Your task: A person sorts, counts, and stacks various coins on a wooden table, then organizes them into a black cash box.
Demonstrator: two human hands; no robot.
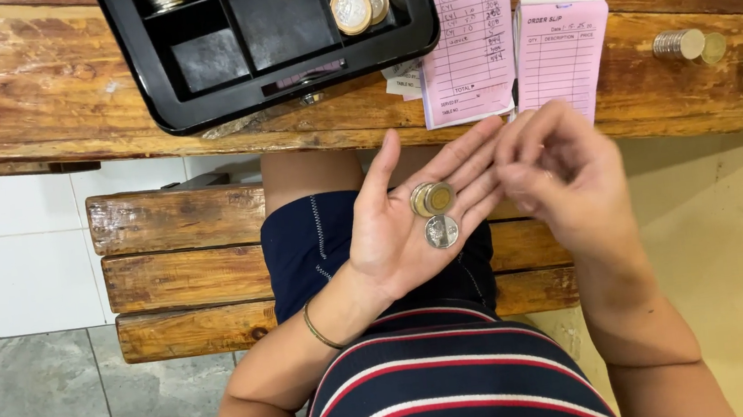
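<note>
L hand (410,223) is palm up and spread flat, not clenched. Coins rest loose on it: two gold-and-silver coins (432,198) overlapping near the base of the fingers, and a silver coin (441,231) just below them, closer to the palm centre. A thin bracelet (318,328) sits on the L wrist.

R hand (561,170) is right beside the L fingertips, touching or nearly so, fingers curled in loosely w/ thumb and fingertips drawn together. Can't tell if it pinches a coin; the fingers hide that.

Above both hands is the edge of a wooden table (56,94). Up and to the L of the L hand sits a black cash tray (194,98) w/ compartments; a few coins (358,6) lie in it. Straight above the fingertips are two pink paper slips (559,51), side by side, one filled in by hand, the other mostly blank. Up and to the R of the R hand, short stacks of coins (680,44) stand on the table, well apart from the hands.

Below the hands: a wooden bench (183,256), dark shorts, striped shirt.
</note>
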